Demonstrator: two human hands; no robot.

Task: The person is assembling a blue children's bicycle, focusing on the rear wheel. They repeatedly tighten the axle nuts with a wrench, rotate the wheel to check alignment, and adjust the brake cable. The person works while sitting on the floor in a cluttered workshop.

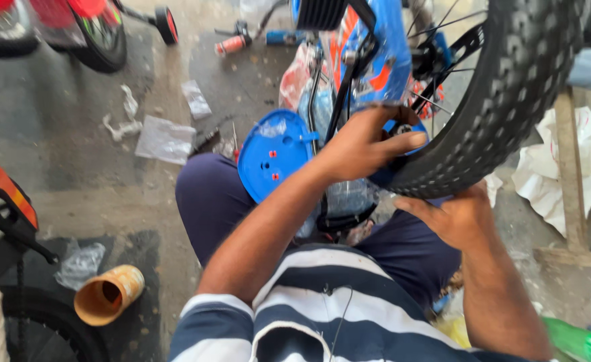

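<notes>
Small blue bicycle (376, 47) over the person's lap, its knobby black tyre (503, 100) the landmark. Left hand (366, 144), just left of the tyre, fingers curled around a blue round part (403, 134) near the hub. Right hand (453, 218), fingers spread, cups the tyre from beneath. Blue chain cover (272, 154) lies farther left; orange cup (108, 295) on the floor, well apart.

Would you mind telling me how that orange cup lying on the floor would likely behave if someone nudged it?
The orange cup lies on its side with its open mouth showing, so it would probably roll, likely in a curve if it tapers. It looks hollow and thin-walled, so probably light. The rough concrete floor might stop it quickly.
</notes>
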